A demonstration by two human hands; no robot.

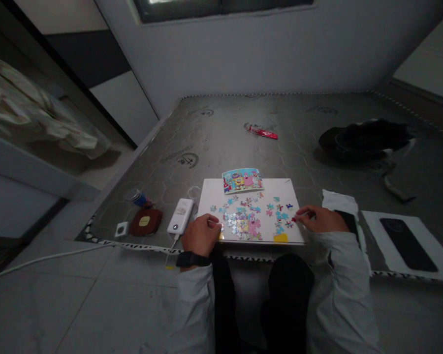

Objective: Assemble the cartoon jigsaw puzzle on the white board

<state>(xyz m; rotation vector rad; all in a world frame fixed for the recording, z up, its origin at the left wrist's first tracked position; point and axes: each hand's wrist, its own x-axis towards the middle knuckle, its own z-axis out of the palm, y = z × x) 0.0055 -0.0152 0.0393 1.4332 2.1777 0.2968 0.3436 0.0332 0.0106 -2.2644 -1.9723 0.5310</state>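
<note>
A white board [251, 196] bears a partly joined jigsaw puzzle [239, 225] with pink, yellow and blue cartoon parts. Several loose pieces [279, 215] lie to its right, others above it. My right hand [322, 219] is at the board's right edge, thumb and fingertips pinched on a small red puzzle piece [294, 220]. Over the lower left corner rests my left hand [202, 234], its fingers curled together; whatever they may hold is too small to make out. A picture card [242, 181] with the cartoon scene lies across the board's top edge.
Left of the board are a white power bank [180, 216] with a cable, a brown case [145, 222], a blue-capped jar [138, 197] and a small white square device [121, 229]. A dark phone [408, 244] lies right. Farther back are a red packet [262, 132] and black cap [365, 140].
</note>
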